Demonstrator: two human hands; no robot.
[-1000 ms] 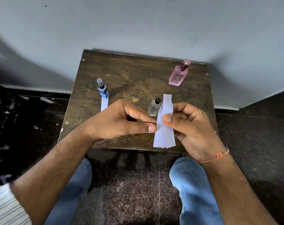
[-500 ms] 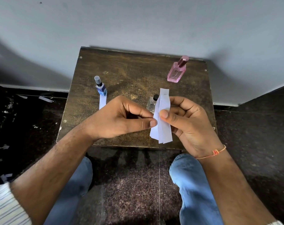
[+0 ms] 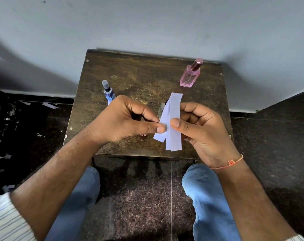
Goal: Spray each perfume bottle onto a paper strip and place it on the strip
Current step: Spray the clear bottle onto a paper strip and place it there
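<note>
Both hands meet over the near half of a small, dark brown wooden table [image 3: 147, 73], its top worn and scuffed, with screw heads at the corners. The right hand [image 3: 205, 129] grips a small sheaf of white paper strips [image 3: 173, 122], its thumb pressed on the front face and the curled fingers behind. The left hand [image 3: 123, 120] pinches the left edge of the leftmost strip between thumb and forefinger, and that strip fans out from the others at its lower end.

Just behind the strips, beyond the left fingertips, a small clear glass bottle [image 3: 161, 110] stands mostly hidden; only a sliver of it shows. Past the left knuckles, a blue perfume bottle with a clear cap [image 3: 108, 92] stands on a white strip [image 3: 109, 102] lying on the table. Well beyond the right fingers, near the far right corner, a pink perfume bottle with a metallic pink cap [image 3: 190, 76] stands upright.

The table stands against a pale grey wall [image 3: 147, 23]. The floor [image 3: 272, 136] is dark speckled stone, with paper scraps [image 3: 48, 105] scattered to the left. A thin orange thread bracelet [image 3: 231, 162] circles the right wrist, and blue-jeaned knees [image 3: 205, 185] show below the table.
</note>
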